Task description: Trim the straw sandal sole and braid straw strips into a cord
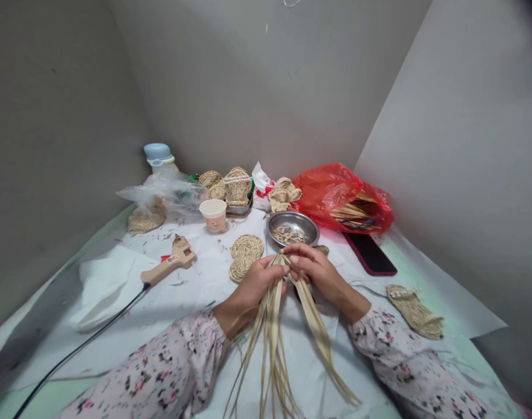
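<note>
Both hands meet near the middle of the table over a bundle of pale straw strips. My left hand is closed, its thumb and fingers pinching the gathered top of the bundle, from which thin strands hang down toward me. My right hand pinches the same top from the other side, and a wider straw strip trails below it. Just beyond my left hand lies a woven straw sole shape. Behind my fingers stands a round metal bowl with small straw scraps in it.
On the left a beige glue gun lies with its black cord running forward. Further back are a paper cup, a clear plastic bag and woven pieces. A red bag of straw, a phone and a small woven slipper lie right.
</note>
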`<state>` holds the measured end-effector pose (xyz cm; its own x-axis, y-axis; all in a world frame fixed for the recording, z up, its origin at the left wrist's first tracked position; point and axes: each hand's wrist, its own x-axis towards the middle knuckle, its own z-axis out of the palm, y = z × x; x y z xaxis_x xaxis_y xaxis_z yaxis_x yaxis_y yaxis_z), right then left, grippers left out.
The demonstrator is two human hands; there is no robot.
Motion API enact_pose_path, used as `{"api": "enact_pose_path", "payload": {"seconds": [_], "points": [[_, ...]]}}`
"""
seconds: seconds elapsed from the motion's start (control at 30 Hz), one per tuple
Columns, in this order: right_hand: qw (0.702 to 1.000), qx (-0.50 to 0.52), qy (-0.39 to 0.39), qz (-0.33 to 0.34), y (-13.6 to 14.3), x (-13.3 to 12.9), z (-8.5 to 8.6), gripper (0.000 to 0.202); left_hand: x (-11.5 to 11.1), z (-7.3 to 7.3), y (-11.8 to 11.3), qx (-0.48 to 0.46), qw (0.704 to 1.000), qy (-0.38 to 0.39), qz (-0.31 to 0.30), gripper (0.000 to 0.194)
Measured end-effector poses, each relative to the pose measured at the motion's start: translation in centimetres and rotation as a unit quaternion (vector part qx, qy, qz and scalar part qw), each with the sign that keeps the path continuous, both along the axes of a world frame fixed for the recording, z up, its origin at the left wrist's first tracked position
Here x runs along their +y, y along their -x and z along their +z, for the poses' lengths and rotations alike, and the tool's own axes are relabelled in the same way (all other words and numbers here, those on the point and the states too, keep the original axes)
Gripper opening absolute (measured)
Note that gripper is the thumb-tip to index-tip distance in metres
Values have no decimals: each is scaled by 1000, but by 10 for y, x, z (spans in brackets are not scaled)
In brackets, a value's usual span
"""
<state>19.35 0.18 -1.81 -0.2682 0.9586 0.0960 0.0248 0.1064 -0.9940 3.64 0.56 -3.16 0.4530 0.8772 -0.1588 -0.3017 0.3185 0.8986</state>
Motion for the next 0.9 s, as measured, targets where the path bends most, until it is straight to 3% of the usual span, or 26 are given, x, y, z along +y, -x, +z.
{"api": "enact_pose_path", "payload": {"seconds": [0.23,0.5,0.67,0.9], "points": [[1000,0,14,-5,4,2,-4,29,-7,11,1,44,997,-34,-61,16],[996,35,22,-77,0,7,-6,34,-2,6,6,90,987,-70,-118,21],[987,109,15,-121,-5,14,-11,35,-4,11,6,79,983,-65,-154,19],[964,235,41,-121,-20,24,-8,29,-9,12,6,55,975,-7,-213,18]]}}
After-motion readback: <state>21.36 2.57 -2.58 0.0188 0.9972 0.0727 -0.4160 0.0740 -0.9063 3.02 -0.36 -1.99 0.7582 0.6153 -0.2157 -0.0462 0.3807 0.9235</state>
